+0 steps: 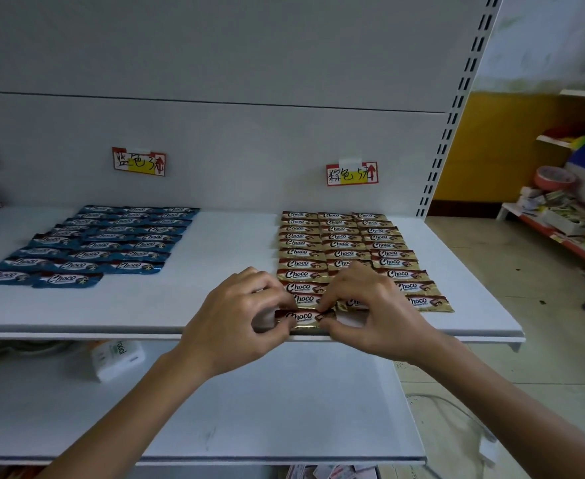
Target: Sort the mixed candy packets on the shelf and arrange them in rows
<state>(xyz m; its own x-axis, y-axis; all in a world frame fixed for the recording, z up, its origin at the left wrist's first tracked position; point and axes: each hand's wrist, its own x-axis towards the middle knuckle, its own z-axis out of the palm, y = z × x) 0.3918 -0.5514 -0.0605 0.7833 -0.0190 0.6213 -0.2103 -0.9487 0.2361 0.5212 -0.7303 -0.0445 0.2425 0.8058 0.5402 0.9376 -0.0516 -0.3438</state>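
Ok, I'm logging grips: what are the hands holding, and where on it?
A gold candy packet at the front of the shelf: the left hand pinches its left end, the right hand its right end.

Soft, even, dimmish light; faint shadows on the shelf (215,305); wide-angle bending at edges, corners perhaps slightly blurred.
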